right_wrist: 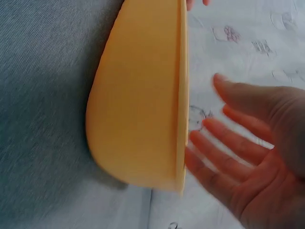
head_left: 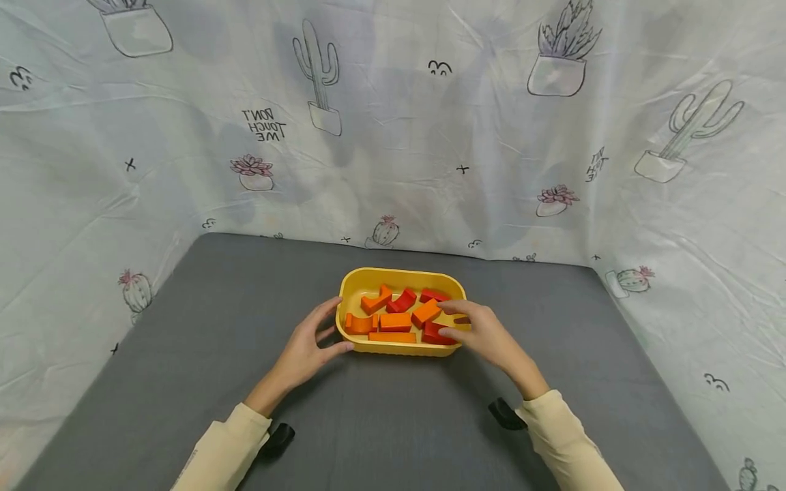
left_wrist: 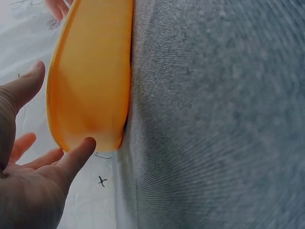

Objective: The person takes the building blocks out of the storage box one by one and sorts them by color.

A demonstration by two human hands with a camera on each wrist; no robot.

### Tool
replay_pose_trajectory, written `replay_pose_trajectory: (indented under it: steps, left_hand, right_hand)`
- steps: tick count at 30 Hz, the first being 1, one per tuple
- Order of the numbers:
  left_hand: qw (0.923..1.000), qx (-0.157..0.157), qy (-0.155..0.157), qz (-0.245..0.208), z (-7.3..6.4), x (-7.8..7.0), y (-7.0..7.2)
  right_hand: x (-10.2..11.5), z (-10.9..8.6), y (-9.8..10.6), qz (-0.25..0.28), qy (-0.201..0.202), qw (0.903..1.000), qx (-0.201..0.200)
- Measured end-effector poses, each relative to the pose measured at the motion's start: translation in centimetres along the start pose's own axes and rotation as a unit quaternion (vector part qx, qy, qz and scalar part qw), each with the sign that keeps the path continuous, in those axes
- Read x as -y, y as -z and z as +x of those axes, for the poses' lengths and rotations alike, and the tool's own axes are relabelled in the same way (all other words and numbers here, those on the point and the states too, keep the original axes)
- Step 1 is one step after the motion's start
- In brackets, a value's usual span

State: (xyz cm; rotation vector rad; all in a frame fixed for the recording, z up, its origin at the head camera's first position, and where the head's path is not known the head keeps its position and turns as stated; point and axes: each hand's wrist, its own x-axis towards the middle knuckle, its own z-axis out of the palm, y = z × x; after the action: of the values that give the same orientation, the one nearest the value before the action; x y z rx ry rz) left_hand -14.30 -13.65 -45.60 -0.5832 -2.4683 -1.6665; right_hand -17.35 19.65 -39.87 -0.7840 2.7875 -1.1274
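Observation:
A yellow plastic tub (head_left: 402, 349) with rounded corners stands on the grey cloth. Several orange blocks (head_left: 395, 322) and red blocks (head_left: 402, 301) lie loose inside, some arch-shaped, some straight-sided. At the tub's left end is my left hand (head_left: 307, 351), its fingers spread about the corner; in the left wrist view an index finger extends close to the tub wall (left_wrist: 93, 71). My right hand (head_left: 485, 334) reaches over the right end, fingers and thumb apart above the blocks. The right wrist view shows loosely extended fingers (right_wrist: 233, 143) beside the rim, with no block visible among them.
Grey cloth (head_left: 399, 423) covers the table on all sides of the tub. Behind and beside it hangs a white curtain (head_left: 399, 136) printed with cacti. Each wrist wears a black device, the left one (head_left: 279, 440) and the right one (head_left: 507, 414), below the cream sleeves.

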Motion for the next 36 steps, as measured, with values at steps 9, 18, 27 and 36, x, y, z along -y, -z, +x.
replay_pose_trajectory:
  steps: [9,18,27,36]
  left_hand:
    - [0.9998,0.001,0.018,-0.007,0.3,0.1,-0.5]
    - [0.999,0.0,0.037,-0.023,0.7,0.2,-0.6]
    - [0.998,0.003,0.052,-0.035,0.8,0.4,-0.6]
    - [0.9979,0.003,0.059,-0.025,1.1,0.3,-0.4]
  right_hand:
    - [0.5,1.0,-1.2,-0.089,0.009,0.9957,0.022]
    - [0.9,1.8,-1.5,-0.132,-0.053,0.9886,0.05]
    - [1.7,2.6,-2.4,-0.195,-0.117,0.9706,0.079]
    - [1.9,3.4,-3.0,-0.239,-0.105,0.9612,0.088]
